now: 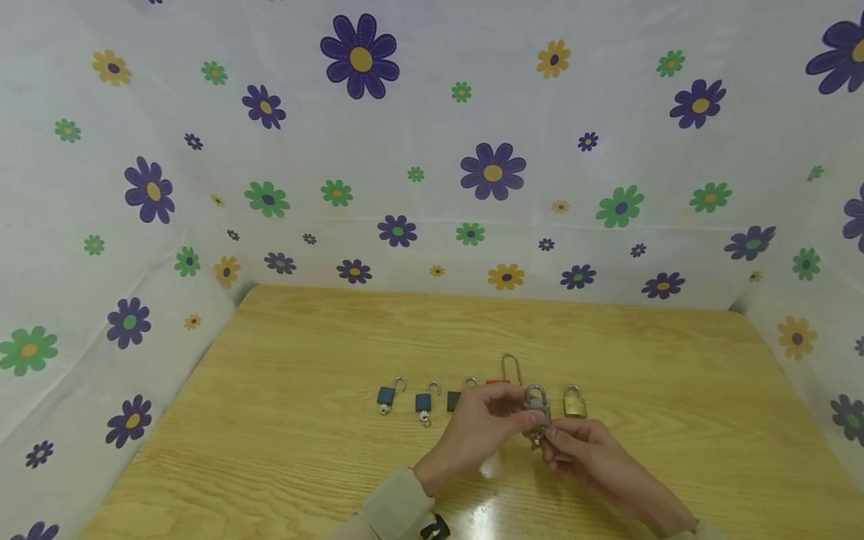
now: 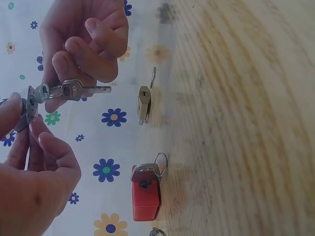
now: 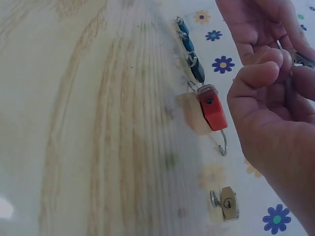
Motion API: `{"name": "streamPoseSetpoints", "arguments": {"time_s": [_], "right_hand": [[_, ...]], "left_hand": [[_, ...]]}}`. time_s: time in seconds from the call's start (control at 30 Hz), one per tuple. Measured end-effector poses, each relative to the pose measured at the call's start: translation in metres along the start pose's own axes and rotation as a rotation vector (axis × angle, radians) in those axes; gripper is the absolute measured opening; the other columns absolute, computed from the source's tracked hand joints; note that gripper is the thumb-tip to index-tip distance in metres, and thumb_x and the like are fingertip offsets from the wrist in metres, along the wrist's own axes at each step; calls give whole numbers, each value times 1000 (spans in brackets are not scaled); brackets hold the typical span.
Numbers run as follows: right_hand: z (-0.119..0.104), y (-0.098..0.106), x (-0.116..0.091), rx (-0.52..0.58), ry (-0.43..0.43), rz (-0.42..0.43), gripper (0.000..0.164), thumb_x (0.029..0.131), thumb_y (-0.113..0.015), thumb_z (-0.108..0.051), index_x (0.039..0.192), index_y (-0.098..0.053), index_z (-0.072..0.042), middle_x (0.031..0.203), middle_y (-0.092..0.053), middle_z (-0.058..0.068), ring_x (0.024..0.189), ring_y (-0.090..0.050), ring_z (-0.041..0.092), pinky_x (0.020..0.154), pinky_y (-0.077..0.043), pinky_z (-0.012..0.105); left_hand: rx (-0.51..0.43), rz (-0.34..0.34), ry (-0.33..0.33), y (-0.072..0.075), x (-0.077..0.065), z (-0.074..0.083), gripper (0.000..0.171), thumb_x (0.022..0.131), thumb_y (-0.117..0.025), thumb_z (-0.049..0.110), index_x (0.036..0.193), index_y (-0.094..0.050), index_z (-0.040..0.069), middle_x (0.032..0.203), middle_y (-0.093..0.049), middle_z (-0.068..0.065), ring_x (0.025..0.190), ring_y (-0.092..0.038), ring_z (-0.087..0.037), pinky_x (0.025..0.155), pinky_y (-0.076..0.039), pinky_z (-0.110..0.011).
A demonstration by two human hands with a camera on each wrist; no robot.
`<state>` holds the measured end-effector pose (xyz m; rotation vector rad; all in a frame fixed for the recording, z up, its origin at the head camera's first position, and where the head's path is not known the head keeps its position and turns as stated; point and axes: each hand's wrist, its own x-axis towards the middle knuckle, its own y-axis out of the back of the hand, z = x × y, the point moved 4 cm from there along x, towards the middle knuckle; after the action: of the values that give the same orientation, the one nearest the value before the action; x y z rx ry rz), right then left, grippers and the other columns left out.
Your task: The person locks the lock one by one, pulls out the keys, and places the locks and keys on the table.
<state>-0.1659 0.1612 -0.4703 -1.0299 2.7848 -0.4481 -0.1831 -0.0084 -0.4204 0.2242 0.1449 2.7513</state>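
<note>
The left hand (image 1: 475,424) is grasping a gray padlock (image 1: 538,413) between thumb and fingers, holding it above the wooden table (image 1: 304,337). The right hand (image 1: 590,454) is curling its fingers at the lock's lower end, pinching the keys (image 2: 74,90) there (one is sticking out from its ring in the left-wrist view). Two blue padlocks (image 1: 423,403) are lying with shackles swung open, a dark padlock (image 1: 454,402) beside them. A red padlock (image 2: 145,202) is lying partly behind the left hand, its shackle raised; a brass padlock (image 1: 574,406) is resting just right of the held one.
</note>
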Motion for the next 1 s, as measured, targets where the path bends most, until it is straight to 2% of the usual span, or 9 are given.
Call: {"name": "streamPoseSetpoints", "arguments": {"time_s": [0.2,0.43,0.5,0.57,0.63,0.77,0.87,1.0], "right_hand": [[3,1,0,84,-28,-4,28,106,-41,-9,115,-65,1,87,-64,-7,78,-57,8,66,-50,19],[4,0,2,140,-35,10,25,106,-41,-8,106,-66,-6,85,-64,-7,75,-56,7,64,-48,18],[5,-2,2,142,-31,37,23,105,-43,-7,105,-67,-7,85,-64,-7,75,-56,7,64,-49,17],[5,-2,2,95,-34,114,18,103,-48,-8,104,-67,-6,84,-63,-7,73,-56,7,63,-50,16],[5,-2,2,-4,-37,230,16,100,-55,-10,104,-66,1,82,-63,-7,71,-55,7,62,-51,16],[2,-5,1,-276,-24,431,30,95,-64,-14,103,-63,15,73,-60,-6,64,-53,8,57,-51,18],[-1,-9,1,-411,16,486,30,94,-65,-14,100,-65,16,68,-59,-4,59,-51,7,53,-47,18],[-3,-11,1,-487,45,514,26,93,-66,-13,95,-67,12,66,-60,-1,55,-50,6,49,-44,17]], "left_hand": [[-7,1,44,1,-1,6,17,86,-74,12,100,-74,1,95,-75,-16,80,-68,-11,72,-57,-30],[-27,-8,36,1,2,3,16,87,-73,10,99,-74,0,96,-75,-18,82,-69,-11,76,-58,-32],[-33,-16,24,1,2,2,16,87,-73,9,99,-74,-1,96,-75,-21,82,-69,-12,75,-58,-32],[-31,-18,22,0,2,1,16,87,-73,10,98,-74,-2,95,-74,-21,82,-69,-12,75,-58,-31],[-26,-12,19,1,1,0,15,87,-73,10,97,-74,-2,95,-74,-21,81,-70,-12,75,-58,-32],[2,8,38,2,1,-3,15,87,-73,12,96,-75,0,93,-75,-18,79,-69,-11,74,-57,-33],[13,16,54,2,1,-4,15,88,-72,13,96,-75,0,93,-75,-17,79,-69,-10,74,-57,-34],[16,22,60,2,1,-9,17,88,-72,14,96,-75,0,92,-75,-17,78,-69,-10,73,-57,-35]]}}
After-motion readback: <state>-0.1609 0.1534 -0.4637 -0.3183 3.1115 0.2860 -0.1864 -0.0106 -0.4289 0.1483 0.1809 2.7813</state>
